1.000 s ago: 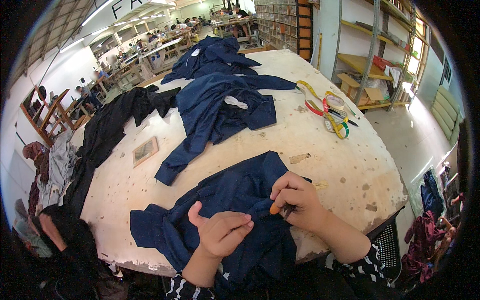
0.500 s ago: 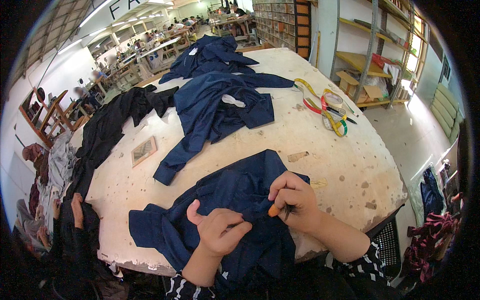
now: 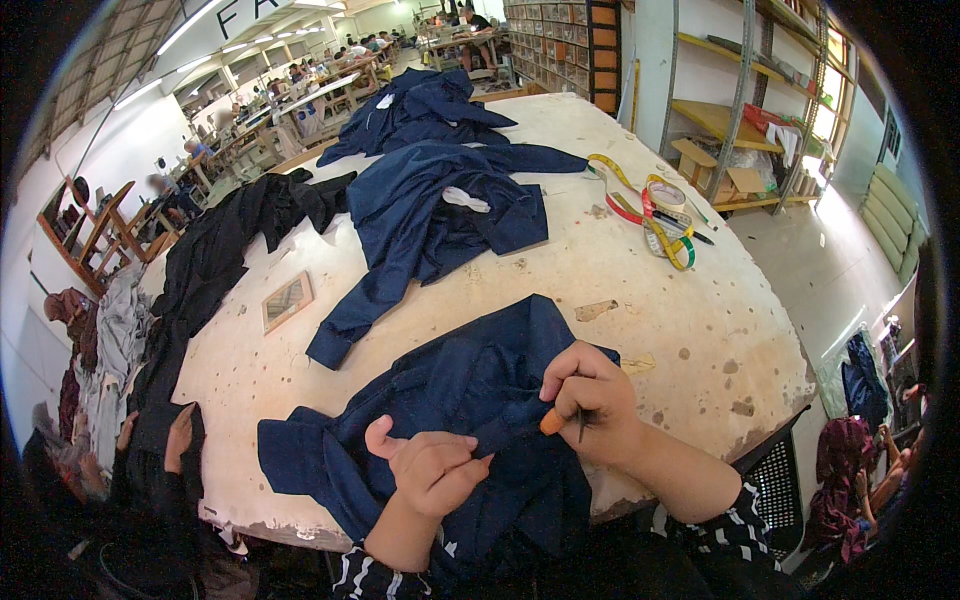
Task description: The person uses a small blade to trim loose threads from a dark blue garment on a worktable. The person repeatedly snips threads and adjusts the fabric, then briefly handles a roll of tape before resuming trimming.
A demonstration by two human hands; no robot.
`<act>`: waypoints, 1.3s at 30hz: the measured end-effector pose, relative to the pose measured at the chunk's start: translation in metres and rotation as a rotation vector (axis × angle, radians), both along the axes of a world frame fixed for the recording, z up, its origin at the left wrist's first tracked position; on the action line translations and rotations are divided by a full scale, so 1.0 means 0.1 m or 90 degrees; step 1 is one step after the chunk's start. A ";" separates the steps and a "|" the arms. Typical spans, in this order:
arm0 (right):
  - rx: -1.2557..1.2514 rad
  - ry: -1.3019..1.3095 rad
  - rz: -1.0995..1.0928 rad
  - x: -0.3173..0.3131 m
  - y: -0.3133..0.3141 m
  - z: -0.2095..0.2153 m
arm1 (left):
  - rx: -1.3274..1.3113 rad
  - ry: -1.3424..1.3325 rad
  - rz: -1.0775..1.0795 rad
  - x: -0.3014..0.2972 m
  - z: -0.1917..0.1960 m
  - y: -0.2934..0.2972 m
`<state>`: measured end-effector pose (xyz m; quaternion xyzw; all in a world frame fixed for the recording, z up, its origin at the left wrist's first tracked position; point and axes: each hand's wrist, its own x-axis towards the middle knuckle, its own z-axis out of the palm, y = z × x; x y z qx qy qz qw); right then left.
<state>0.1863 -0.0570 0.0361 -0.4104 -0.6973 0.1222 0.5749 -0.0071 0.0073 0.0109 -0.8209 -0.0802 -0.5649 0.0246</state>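
Observation:
A navy blue garment (image 3: 455, 400) lies spread over the near edge of a worn pale table (image 3: 690, 330). My left hand (image 3: 430, 468) pinches a fold of this garment, thumb up. My right hand (image 3: 590, 400) is closed around a small tool with an orange handle (image 3: 552, 422), its tip against the cloth right next to my left fingers. Both hands meet over the lower middle of the garment.
More navy garments (image 3: 440, 205) and a black one (image 3: 225, 250) lie farther back. A yellow tape measure, tape rolls and a pen (image 3: 660, 205) sit at the right. A small framed piece (image 3: 287, 300) lies left of centre. A person (image 3: 150, 470) sits at the left.
My hands stay on the same spot of the garment with only slight shifts. The person at the left has raised a hand near the table edge.

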 end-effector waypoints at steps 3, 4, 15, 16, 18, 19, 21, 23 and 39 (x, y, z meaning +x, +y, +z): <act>0.004 0.027 0.008 -0.02 -0.03 0.02 | -0.024 -0.001 -0.011 -0.02 -0.02 0.01; 0.001 0.030 0.007 -0.02 -0.04 0.03 | -0.073 0.009 0.003 0.00 0.01 0.00; -0.468 0.298 0.189 0.06 0.03 0.11 | -0.858 -0.052 -0.316 0.11 0.04 0.00; -0.471 0.279 0.176 0.06 0.03 0.10 | -0.883 -0.047 -0.337 0.12 0.07 -0.01; -0.477 0.242 0.151 0.07 0.03 0.07 | -0.809 -0.026 -0.304 0.15 0.08 -0.01; -0.481 0.241 0.146 0.06 0.03 0.07 | -0.772 -0.015 -0.288 0.16 0.08 -0.01; -0.489 0.239 0.136 0.04 0.03 0.08 | -0.684 0.028 -0.239 0.15 0.03 0.03; -0.480 0.253 0.126 0.04 0.03 0.07 | -0.703 0.038 -0.221 0.16 0.04 0.02; -0.384 0.325 0.178 -0.17 0.27 -0.39 | -0.601 -0.115 -0.347 0.27 -0.14 0.06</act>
